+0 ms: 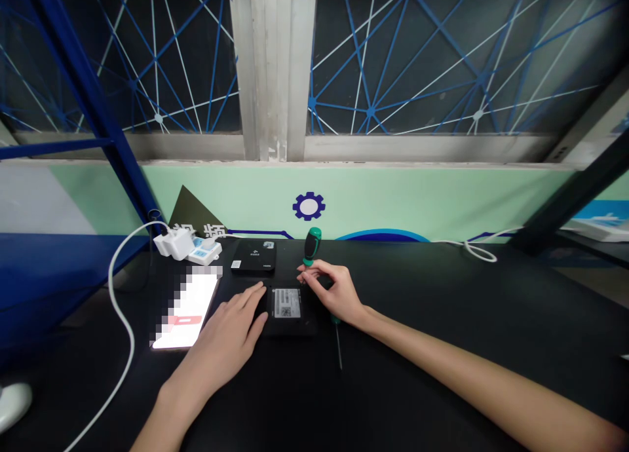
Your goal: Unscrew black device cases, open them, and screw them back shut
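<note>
A black box (287, 326) with a white printed label (287, 303) lies flat on the table in front of me. My left hand (234, 324) is at the box's left side, palm down, fingers stretched and thumb apart, with fingertips touching its edge. Over the box's far right part, my right hand (334, 289) pinches a screwdriver (312, 244) held upright. Its green and black handle rises above my fingers; the shaft and tip are hard to make out. A second screwdriver (339, 347) lies by my right wrist, shaft toward me, its handle mostly hidden under the hand.
Behind the labelled box sits its black lid-like square piece (254, 256). A lit tablet or phone screen (189, 311) lies left of my left hand. White plugs (175, 244) on a power strip (204, 249) trail a white cable (128, 347). A wall stands behind the black table (442, 295).
</note>
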